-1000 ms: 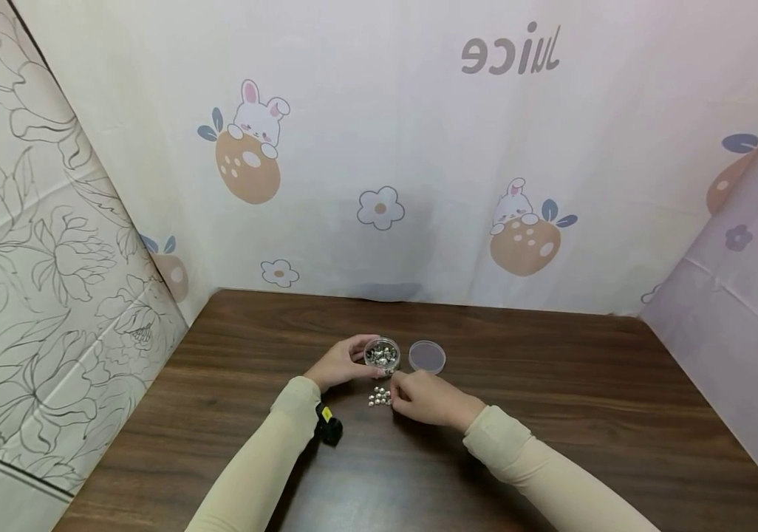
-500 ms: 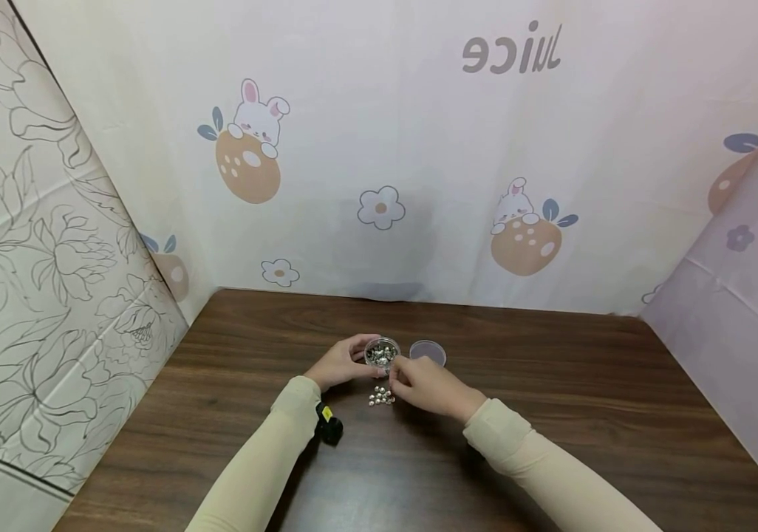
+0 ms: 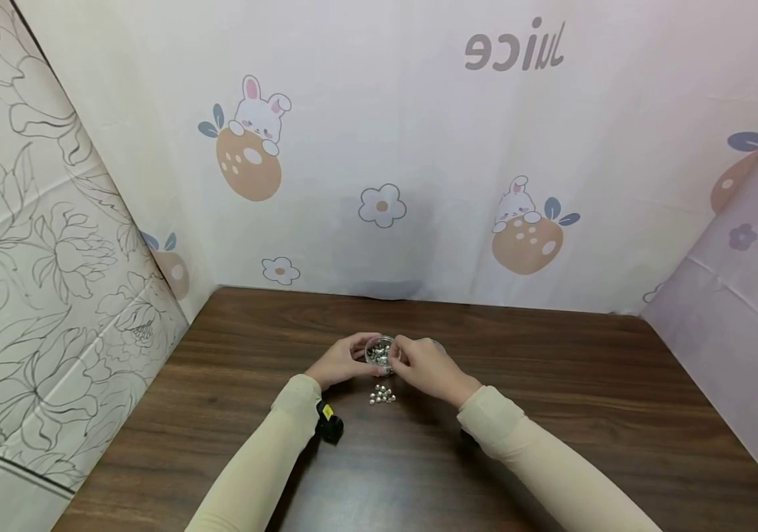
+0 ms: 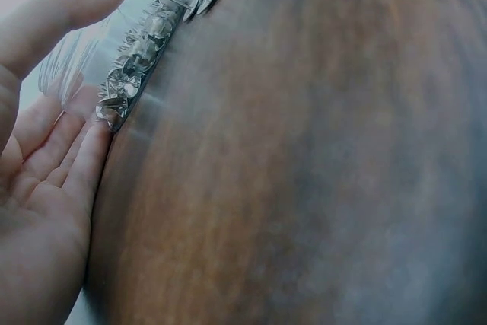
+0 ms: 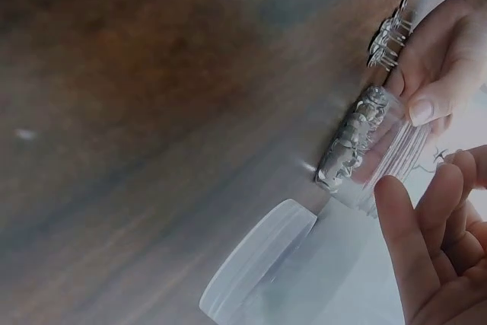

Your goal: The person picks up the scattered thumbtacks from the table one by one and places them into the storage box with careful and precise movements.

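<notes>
A round clear jar with silver thumbtacks in it stands on the table. My left hand grips its side, the thumb on one side and fingers on the other in the left wrist view. My right hand is over the jar's mouth, thumb and finger pinched together. At those fingertips a single thumbtack shows in the right wrist view, above the rim. Several loose thumbtacks lie in a small group on the near side of the jar.
A clear round lid lies right of the jar, mostly hidden behind my right hand in the head view. A black wrist camera hangs under the left sleeve. Printed curtains stand behind the brown wood table.
My right hand has moved away from beside the loose thumbtacks, up to the jar's mouth, and now covers most of the lid. The left hand and jar have stayed in place.
</notes>
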`<state>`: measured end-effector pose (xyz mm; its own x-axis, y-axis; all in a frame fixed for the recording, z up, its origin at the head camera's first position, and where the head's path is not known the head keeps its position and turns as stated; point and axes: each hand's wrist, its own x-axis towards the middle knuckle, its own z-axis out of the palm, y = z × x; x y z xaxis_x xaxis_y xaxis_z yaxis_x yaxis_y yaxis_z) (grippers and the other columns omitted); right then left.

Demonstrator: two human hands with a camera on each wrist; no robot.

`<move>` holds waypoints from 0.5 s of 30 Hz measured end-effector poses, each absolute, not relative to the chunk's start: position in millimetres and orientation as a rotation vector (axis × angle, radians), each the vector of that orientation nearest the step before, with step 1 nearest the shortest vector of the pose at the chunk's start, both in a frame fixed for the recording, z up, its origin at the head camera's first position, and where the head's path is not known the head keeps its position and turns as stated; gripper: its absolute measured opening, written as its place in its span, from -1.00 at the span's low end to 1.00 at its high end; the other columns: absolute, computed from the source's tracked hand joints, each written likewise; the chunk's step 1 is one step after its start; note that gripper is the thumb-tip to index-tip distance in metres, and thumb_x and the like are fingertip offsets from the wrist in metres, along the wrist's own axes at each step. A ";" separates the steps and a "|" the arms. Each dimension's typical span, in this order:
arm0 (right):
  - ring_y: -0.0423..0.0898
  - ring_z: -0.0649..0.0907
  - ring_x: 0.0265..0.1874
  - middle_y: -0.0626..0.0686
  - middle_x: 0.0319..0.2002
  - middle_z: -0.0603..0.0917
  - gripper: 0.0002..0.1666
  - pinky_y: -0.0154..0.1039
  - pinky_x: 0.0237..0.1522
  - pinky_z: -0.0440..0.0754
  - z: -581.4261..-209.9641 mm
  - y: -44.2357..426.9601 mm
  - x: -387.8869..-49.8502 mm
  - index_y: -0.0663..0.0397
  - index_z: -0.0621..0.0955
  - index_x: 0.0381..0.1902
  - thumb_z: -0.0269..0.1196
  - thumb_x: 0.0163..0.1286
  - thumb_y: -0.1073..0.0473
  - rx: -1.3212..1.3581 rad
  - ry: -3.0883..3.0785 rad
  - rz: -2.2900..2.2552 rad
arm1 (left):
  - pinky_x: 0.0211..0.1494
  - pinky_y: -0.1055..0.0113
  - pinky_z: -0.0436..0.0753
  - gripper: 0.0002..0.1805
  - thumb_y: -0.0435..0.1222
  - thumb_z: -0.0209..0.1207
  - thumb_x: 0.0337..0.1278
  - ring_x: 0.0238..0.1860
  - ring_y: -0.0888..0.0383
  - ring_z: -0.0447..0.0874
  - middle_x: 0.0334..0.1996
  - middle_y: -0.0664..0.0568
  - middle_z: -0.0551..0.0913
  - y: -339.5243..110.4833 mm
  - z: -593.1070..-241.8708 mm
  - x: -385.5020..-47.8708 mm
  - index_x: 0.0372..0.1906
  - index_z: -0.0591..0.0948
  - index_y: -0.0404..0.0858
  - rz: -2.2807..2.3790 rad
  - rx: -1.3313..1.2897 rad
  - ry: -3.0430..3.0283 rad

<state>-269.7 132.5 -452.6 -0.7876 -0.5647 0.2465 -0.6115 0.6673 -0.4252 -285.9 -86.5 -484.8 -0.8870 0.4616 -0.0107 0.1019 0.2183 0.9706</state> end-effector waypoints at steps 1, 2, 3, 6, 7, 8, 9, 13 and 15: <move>-0.33 0.39 -0.74 -0.19 -0.62 0.52 -0.93 -0.38 -0.66 0.43 -452.1 132.3 -270.5 0.00 0.60 -0.25 0.18 0.48 0.25 0.975 -2.795 0.768 | 0.45 0.01 0.32 -0.23 -0.30 0.44 0.12 0.42 -0.11 0.31 0.39 -0.09 0.41 -86.3 -484.5 -285.8 0.44 0.41 -0.21 1.712 0.525 2.202; -0.33 0.38 -0.75 -0.19 -0.64 0.50 -0.93 -0.38 -0.67 0.41 -451.6 131.8 -271.3 0.00 0.59 -0.24 0.18 0.48 0.25 0.969 -2.803 0.775 | 0.45 0.02 0.32 -0.24 -0.31 0.44 0.12 0.42 -0.10 0.31 0.39 -0.09 0.41 -86.2 -484.3 -285.8 0.44 0.41 -0.21 1.710 0.526 2.205; -0.32 0.37 -0.75 -0.20 -0.65 0.49 -0.93 -0.38 -0.67 0.40 -451.0 131.1 -272.0 0.00 0.60 -0.23 0.17 0.49 0.24 0.960 -2.815 0.775 | 0.45 0.02 0.33 -0.24 -0.31 0.44 0.12 0.42 -0.10 0.32 0.38 -0.10 0.41 -86.1 -484.4 -285.9 0.44 0.41 -0.21 1.708 0.527 2.207; -0.31 0.35 -0.76 -0.19 -0.66 0.46 -0.94 -0.38 -0.68 0.36 -450.1 128.5 -275.2 0.00 0.60 -0.22 0.18 0.50 0.22 0.927 -2.851 0.779 | 0.45 0.02 0.33 -0.24 -0.31 0.44 0.13 0.41 -0.10 0.33 0.38 -0.10 0.41 -86.1 -484.5 -285.9 0.44 0.41 -0.21 1.704 0.531 2.208; -0.30 0.35 -0.76 -0.18 -0.66 0.46 -0.94 -0.38 -0.69 0.35 -450.0 127.5 -276.2 0.00 0.60 -0.22 0.18 0.49 0.22 0.918 -2.861 0.784 | 0.45 0.02 0.33 -0.24 -0.30 0.44 0.13 0.41 -0.09 0.33 0.38 -0.10 0.42 -86.1 -484.6 -286.0 0.44 0.41 -0.21 1.703 0.533 2.208; -0.29 0.35 -0.76 -0.17 -0.66 0.46 -0.94 -0.38 -0.69 0.35 -450.0 126.4 -277.6 -0.01 0.59 -0.23 0.19 0.49 0.22 0.907 -2.876 0.781 | 0.45 0.02 0.33 -0.24 -0.30 0.44 0.13 0.41 -0.10 0.33 0.38 -0.11 0.42 -86.2 -484.8 -286.0 0.44 0.41 -0.21 1.704 0.534 2.207; -0.29 0.36 -0.75 -0.17 -0.66 0.48 -0.94 -0.37 -0.69 0.35 -450.0 125.3 -278.8 0.00 0.59 -0.23 0.19 0.49 0.21 0.900 -2.886 0.780 | 0.45 0.01 0.33 -0.23 -0.31 0.44 0.13 0.40 -0.09 0.34 0.37 -0.11 0.43 -86.2 -484.9 -286.2 0.44 0.40 -0.22 1.705 0.535 2.205; -0.27 0.41 -0.74 -0.18 -0.60 0.53 -0.94 -0.36 -0.70 0.39 -449.5 120.7 -283.9 -0.01 0.59 -0.23 0.18 0.49 0.20 0.878 -2.919 0.765 | 0.45 0.00 0.33 -0.22 -0.32 0.43 0.14 0.41 -0.08 0.33 0.38 -0.10 0.42 -86.4 -485.2 -286.2 0.46 0.38 -0.24 1.704 0.540 2.202; -0.27 0.43 -0.73 -0.18 -0.57 0.54 -0.94 -0.36 -0.70 0.40 -448.8 118.9 -286.0 -0.01 0.60 -0.21 0.18 0.50 0.19 0.866 -2.931 0.767 | 0.44 0.00 0.34 -0.22 -0.32 0.42 0.15 0.41 -0.08 0.33 0.38 -0.09 0.42 -86.1 -485.0 -286.2 0.46 0.37 -0.24 1.708 0.541 2.195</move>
<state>-286.0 118.9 -448.8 -0.8489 -0.5135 0.1251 -0.5090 0.7305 -0.4554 -286.2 -86.1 -485.0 -0.8815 0.4721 -0.0103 0.1060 0.2190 0.9699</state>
